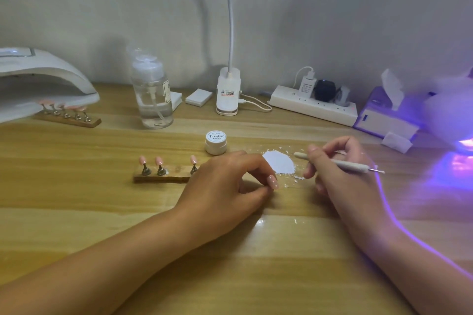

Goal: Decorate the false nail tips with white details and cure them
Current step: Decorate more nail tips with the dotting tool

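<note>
Left hand point(230, 184) pinched a pink nail tip point(272, 181) in curled fingers, low over the bench point(102, 212), beside the wooden stand point(161, 177) carrying three tips. Right hand point(340, 176) gripped a dotting pen point(350, 165).

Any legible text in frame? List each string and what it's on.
"Painted": lid of the small white jar; the smaller lines above and below it are too small to read.
Sticker on the lamp clip: blurred, unreadable.
Print on the charger: too small to read.
Label on the pump bottle: only its edge shows, unreadable.
</note>
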Motion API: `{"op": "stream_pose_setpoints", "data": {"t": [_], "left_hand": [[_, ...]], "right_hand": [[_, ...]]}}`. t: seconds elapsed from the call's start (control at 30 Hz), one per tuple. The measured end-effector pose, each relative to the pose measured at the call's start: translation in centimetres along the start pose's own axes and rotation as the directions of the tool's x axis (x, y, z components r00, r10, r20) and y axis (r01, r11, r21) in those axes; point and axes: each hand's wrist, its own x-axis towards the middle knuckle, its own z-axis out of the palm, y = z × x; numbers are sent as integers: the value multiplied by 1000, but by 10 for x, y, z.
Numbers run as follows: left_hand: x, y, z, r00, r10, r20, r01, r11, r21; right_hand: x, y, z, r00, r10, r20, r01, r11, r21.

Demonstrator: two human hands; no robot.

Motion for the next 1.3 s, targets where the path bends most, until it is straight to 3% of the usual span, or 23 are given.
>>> {"op": "stream_pose_setpoints", "data": {"t": [0.1,0.2,0.43,0.63,0.8,0.97,1.17,1.3], "left_hand": [[0,0,0,1000,-10,19,10,1000,-8],[0,-1,1,999,-32,30,32,999,16],[-1,0,0,997,-69,44,66,995,69],[0,0,0,996,-77,42,74,995,73],[0,0,0,996,-73,42,71,996,58],[1,-1,0,997,-72,38,71,997,39],[0,-3,0,997,-61,36,61,998,19],[0,-2,0,999,-39,23,39,999,11]], "right_hand": [[2,1,-4,998,18,53,-11,990,-139],[6,3,-6,996,78,34,-74,991,-110],[6,6,-4,994,70,86,-52,979,-196],[6,4,-4,995,45,88,-33,990,-135],[6,3,-6,996,-71,-52,71,997,-11],[3,-1,-1,978,-198,61,198,980,12],[6,-3,0,989,-144,-32,147,983,106],[3,-6,1,993,-115,13,112,982,154]]}}
